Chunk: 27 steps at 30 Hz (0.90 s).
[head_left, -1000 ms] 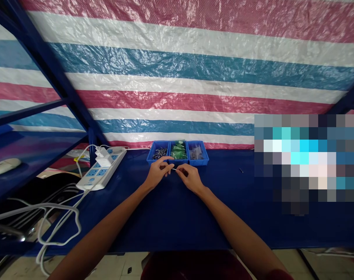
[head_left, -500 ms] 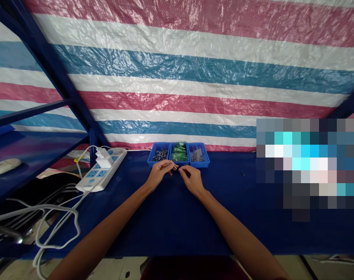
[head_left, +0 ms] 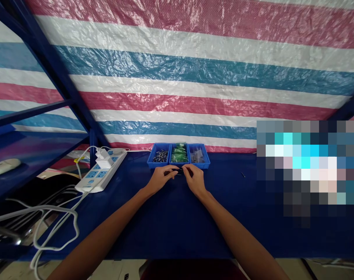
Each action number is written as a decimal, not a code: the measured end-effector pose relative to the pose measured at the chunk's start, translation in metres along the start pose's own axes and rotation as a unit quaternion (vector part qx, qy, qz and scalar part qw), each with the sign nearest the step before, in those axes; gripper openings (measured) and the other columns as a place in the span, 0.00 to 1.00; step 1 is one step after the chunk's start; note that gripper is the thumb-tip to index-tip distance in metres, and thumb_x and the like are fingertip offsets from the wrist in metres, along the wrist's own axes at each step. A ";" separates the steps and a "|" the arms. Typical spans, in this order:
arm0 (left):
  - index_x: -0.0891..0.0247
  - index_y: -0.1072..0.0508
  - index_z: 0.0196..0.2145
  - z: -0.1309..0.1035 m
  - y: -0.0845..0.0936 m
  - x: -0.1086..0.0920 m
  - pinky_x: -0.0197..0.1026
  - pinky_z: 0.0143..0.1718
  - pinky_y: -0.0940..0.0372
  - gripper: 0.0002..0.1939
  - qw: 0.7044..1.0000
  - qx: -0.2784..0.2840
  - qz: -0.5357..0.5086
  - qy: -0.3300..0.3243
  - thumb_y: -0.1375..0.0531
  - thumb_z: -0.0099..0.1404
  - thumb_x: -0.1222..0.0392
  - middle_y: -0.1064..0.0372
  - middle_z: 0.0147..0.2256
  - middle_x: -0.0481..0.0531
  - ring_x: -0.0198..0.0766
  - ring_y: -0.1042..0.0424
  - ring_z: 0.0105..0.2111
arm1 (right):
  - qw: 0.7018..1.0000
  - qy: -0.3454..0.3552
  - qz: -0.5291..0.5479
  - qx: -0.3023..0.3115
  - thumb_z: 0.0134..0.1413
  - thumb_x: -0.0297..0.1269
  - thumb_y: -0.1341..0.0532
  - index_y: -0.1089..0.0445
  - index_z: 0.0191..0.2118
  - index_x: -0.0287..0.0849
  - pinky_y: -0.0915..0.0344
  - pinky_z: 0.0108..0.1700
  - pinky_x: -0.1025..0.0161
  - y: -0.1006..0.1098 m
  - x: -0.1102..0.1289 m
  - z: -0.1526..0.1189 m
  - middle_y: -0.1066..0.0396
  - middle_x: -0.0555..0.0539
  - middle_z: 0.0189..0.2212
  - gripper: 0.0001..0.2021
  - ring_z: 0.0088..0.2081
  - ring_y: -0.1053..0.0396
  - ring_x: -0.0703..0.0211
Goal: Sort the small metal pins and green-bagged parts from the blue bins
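My left hand point(head_left: 162, 177) and my right hand point(head_left: 196, 180) are close together just in front of three small blue bins. Both have bent fingers, with thumb and fingertips brought together. Between the fingertips shows a small, thin, dark thing with a faint greenish edge point(head_left: 179, 174); it is too small to name. The left bin point(head_left: 150, 162) holds many short black and silver pin-like pieces point(head_left: 161, 156). Green packets point(head_left: 179, 153) fill the middle bin, and clear plastic bags point(head_left: 197, 156) lie in the right bin point(head_left: 206, 165).
A white power strip point(head_left: 102, 171) with plugged-in adapters and loose white cables point(head_left: 74, 217) lies at the left of the blue table point(head_left: 177, 225). One small dark pin-like piece point(head_left: 243, 175) rests to the right. A striped plastic sheet point(head_left: 177, 85) hangs behind. A blurred patch covers the far right.
My hands have come slightly nearer to me and the fingers have shifted. The small reddish-brown and shiny bit seen at my left fingertips no longer shows; a thin, greenish-edged thing does.
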<state>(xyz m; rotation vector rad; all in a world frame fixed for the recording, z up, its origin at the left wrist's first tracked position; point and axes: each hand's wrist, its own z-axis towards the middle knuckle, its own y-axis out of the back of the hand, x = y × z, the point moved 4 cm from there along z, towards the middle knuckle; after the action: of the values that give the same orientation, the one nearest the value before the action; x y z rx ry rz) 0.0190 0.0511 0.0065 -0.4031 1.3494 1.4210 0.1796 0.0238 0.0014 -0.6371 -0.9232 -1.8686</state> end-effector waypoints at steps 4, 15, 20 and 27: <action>0.64 0.26 0.44 -0.001 0.003 0.002 0.34 0.24 0.39 0.18 0.999 -0.028 -0.020 0.013 0.42 0.63 0.49 0.32 0.20 0.46 0.32 0.36 0.19 | 1.000 0.007 0.009 0.021 0.61 0.38 0.46 0.27 0.36 0.41 0.35 0.34 0.63 -0.001 0.002 -0.001 0.26 0.45 0.31 0.12 0.30 0.30 0.59; 0.66 0.26 0.44 -0.001 0.004 -0.003 0.33 0.22 0.39 0.18 0.996 -0.053 -0.072 0.024 0.40 0.62 0.50 0.31 0.20 0.47 0.31 0.37 0.18 | 0.996 0.032 0.003 0.078 0.59 0.42 0.43 0.27 0.35 0.42 0.38 0.30 0.65 -0.009 0.000 -0.002 0.32 0.48 0.25 0.11 0.26 0.36 0.62; 0.67 0.26 0.43 0.000 0.004 -0.006 0.33 0.22 0.39 0.18 0.994 -0.061 -0.091 0.021 0.40 0.62 0.50 0.31 0.20 0.47 0.30 0.37 0.18 | 0.996 0.041 0.003 0.079 0.58 0.41 0.42 0.27 0.32 0.42 0.39 0.30 0.65 -0.007 0.004 -0.001 0.33 0.49 0.24 0.10 0.26 0.37 0.62; 0.66 0.25 0.42 0.000 0.003 -0.002 0.33 0.22 0.37 0.18 0.991 -0.072 -0.110 0.029 0.36 0.58 0.51 0.28 0.25 0.50 0.31 0.35 0.20 | 0.998 0.028 -0.006 0.052 0.60 0.41 0.44 0.28 0.31 0.42 0.38 0.32 0.64 -0.001 0.004 0.001 0.30 0.47 0.27 0.12 0.27 0.35 0.61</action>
<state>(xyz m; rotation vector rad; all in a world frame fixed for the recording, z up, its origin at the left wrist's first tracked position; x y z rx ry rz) 0.0173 0.0505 0.0097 -0.6731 1.2115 1.3351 0.1765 0.0225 0.0044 -0.5136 -0.9823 -1.8269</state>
